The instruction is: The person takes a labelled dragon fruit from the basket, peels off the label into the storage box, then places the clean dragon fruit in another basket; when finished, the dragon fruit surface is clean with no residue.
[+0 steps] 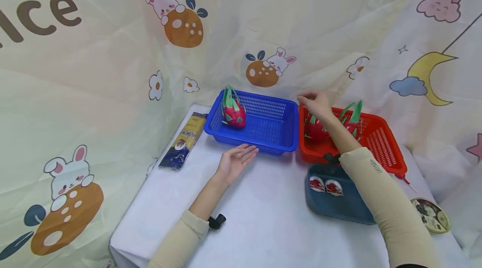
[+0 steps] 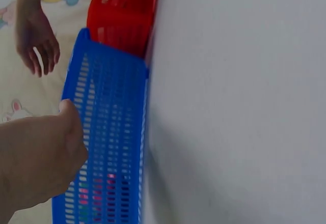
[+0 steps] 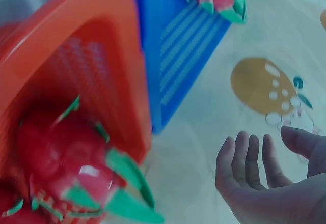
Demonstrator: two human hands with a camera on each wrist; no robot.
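Observation:
My left hand (image 1: 235,163) is at the front edge of the blue basket (image 1: 263,127), palm turned up, holding nothing. In the head view, one dragon fruit (image 1: 234,115) stands in that basket's left part. My right hand (image 1: 318,104) hovers over the back left corner of the red basket (image 1: 380,142), its fingers loosely bent around nothing. Beneath that arm, dragon fruits (image 1: 315,130) with green leaf tips lie in the red basket, partly hidden. The right wrist view shows a red-basket dragon fruit (image 3: 66,158) up close, apart from the hand.
In front of the red basket sits a dark teal tub (image 1: 327,205) with two round stickers, partly under the right forearm. A round tin (image 1: 431,215) lies at the right edge. Left of the blue basket is a gold and blue packet (image 1: 184,142). Printed cloth hangs behind.

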